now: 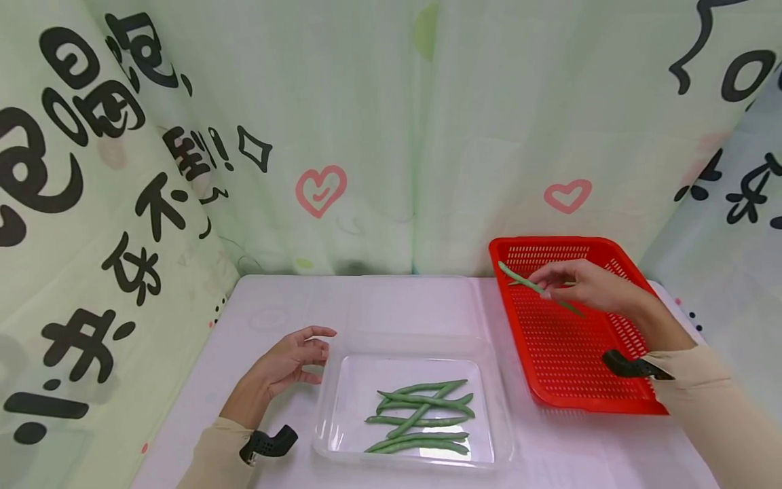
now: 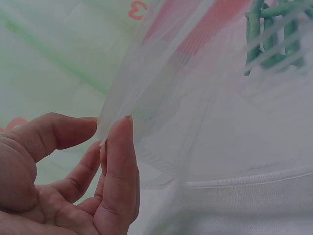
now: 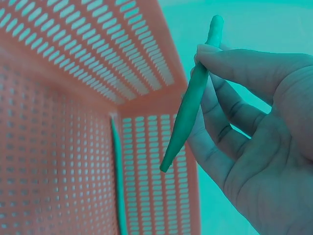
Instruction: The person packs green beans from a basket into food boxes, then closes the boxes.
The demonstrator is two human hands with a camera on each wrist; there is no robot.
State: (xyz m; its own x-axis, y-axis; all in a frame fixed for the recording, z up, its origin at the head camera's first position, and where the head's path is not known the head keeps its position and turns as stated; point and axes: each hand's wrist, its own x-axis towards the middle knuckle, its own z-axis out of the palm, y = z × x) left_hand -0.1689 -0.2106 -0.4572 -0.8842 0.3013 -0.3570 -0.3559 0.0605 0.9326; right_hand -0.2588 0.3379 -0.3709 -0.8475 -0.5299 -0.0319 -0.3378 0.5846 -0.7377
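Observation:
My right hand pinches a green bean between thumb and fingers, above the far part of a red perforated basket. In the right wrist view the held bean slants down past the fingertips, and another green bean lies inside the basket. Several green beans lie crossed and side by side in a clear plastic box. At the left side of that box, my left hand holds its rim. The left wrist view has the thin rim between thumb and fingers.
A white cloth-covered table carries the box, with the basket to its right. Pale green curtains with printed characters and hearts hang behind the table and on both sides. The basket's raised walls stand close to the right forearm.

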